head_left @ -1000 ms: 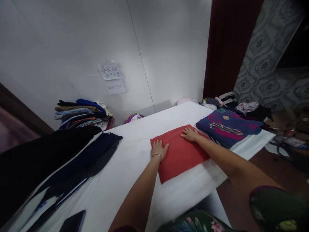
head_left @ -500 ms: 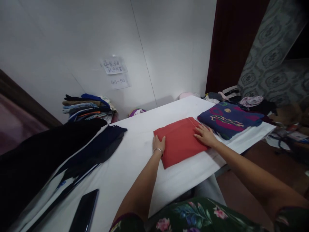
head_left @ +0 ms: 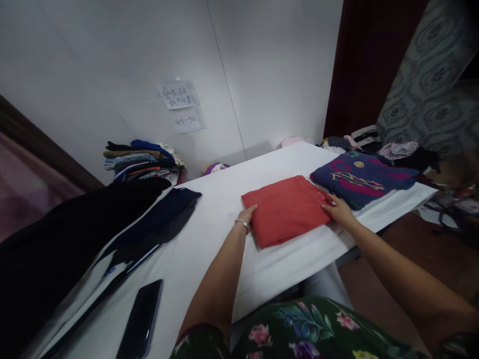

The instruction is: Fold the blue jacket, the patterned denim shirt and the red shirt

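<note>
A red garment (head_left: 286,212), folded into a neat rectangle, lies on the white table (head_left: 209,224). My left hand (head_left: 247,217) grips its left edge, thumb on top and fingers tucked underneath out of sight. On the opposite side, my right hand (head_left: 340,210) pinches the right edge near a line of stitching. Just beyond that hand rests a folded dark blue sweater (head_left: 359,177) with purple patches and zigzag bands, close beside the red garment.
Left of me lie a black garment (head_left: 75,234) and a navy one (head_left: 160,219). A phone (head_left: 140,319) is near the front. Stacked folded clothes (head_left: 142,162) stand by the wall, under a paper sign (head_left: 179,94). More clothes (head_left: 400,149) are piled at the far right.
Both hands have gone from lying flat against the red garment to gripping its left and right edges. The view has shifted slightly; the sweater appears unmoved on the table.
</note>
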{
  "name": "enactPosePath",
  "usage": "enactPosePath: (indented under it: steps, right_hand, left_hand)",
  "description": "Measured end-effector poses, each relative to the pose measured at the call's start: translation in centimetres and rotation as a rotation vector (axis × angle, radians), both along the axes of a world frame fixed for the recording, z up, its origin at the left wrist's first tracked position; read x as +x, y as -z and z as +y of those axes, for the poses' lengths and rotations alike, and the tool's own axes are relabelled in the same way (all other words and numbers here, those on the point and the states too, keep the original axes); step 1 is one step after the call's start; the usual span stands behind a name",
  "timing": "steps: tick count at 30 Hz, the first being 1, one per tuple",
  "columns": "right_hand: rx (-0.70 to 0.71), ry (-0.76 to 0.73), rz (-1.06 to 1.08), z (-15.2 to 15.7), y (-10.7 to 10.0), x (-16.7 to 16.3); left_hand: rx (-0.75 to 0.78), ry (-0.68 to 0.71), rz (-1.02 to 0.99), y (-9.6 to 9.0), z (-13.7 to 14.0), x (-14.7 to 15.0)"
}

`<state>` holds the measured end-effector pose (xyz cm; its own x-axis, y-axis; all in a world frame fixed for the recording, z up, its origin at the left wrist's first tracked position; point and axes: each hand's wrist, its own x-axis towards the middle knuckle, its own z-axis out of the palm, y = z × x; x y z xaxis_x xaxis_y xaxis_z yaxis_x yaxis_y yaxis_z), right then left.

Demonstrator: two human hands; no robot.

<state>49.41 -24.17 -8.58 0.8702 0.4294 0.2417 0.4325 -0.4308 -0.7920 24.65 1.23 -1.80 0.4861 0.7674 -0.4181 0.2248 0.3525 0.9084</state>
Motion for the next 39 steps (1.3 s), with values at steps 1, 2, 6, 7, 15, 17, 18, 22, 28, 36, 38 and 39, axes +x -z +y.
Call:
enactPosePath:
  steps: [1, 2, 6, 7, 15, 17, 18, 22, 28, 36, 38, 39]
  right_hand:
    - [0.024, 0.003, 0.013, 0.2, -0.1, 0.1]
    - [0.051, -0.005, 0.018, 0.3, -0.1, 0.1]
    - [0.122, -0.110, -0.046, 0.7, 0.0, -1.1]
    - [0.112, -0.133, -0.069, 0.7, 0.2, -1.5]
    - [0.055, -0.163, -0.185, 1.1, -0.6, -2.0]
    - [0.089, -0.185, -0.249, 1.3, -1.2, -1.9]
    - [0.100, -0.196, -0.279, 1.4, -1.3, -1.8]
    - [0.019, -0.213, -0.320, 1.2, -0.2, -1.6]
    - [-0.216, -0.238, -0.493, 1.2, -0.9, -1.9]
    - [-0.399, -0.516, -0.518, 9.7, -5.4, -7.1]
    - [-0.555, -0.509, -0.441, 11.3, -4.9, -7.0]
    - [-0.622, -0.497, -0.409, 11.8, -4.4, -6.8]
  left_hand:
    - [-0.002, -0.006, -0.025, 0.0, -0.1, -0.1]
    - [0.005, -0.020, -0.050, -0.1, -0.3, -0.3]
    - [0.071, -0.104, -0.088, 0.2, -0.9, -2.4]
    - [0.081, -0.121, -0.076, 0.4, -1.1, -3.0]
    - [0.087, -0.119, -0.010, 0.9, -1.7, -4.4]
    - [0.124, -0.120, 0.007, 0.9, -1.8, -4.3]
    - [0.144, -0.124, 0.017, 1.0, -1.9, -4.3]
    - [0.239, -0.102, 0.100, 1.4, -1.7, -4.5]
    - [0.458, 0.013, 0.331, 1.2, 1.3, -4.2]
    - [0.732, 0.203, 0.559, 0.0, 6.8, 0.8]
    - [0.726, 0.234, 0.584, 0.4, 7.7, 1.3]
    - [0.722, 0.243, 0.602, 0.6, 8.0, 1.3]
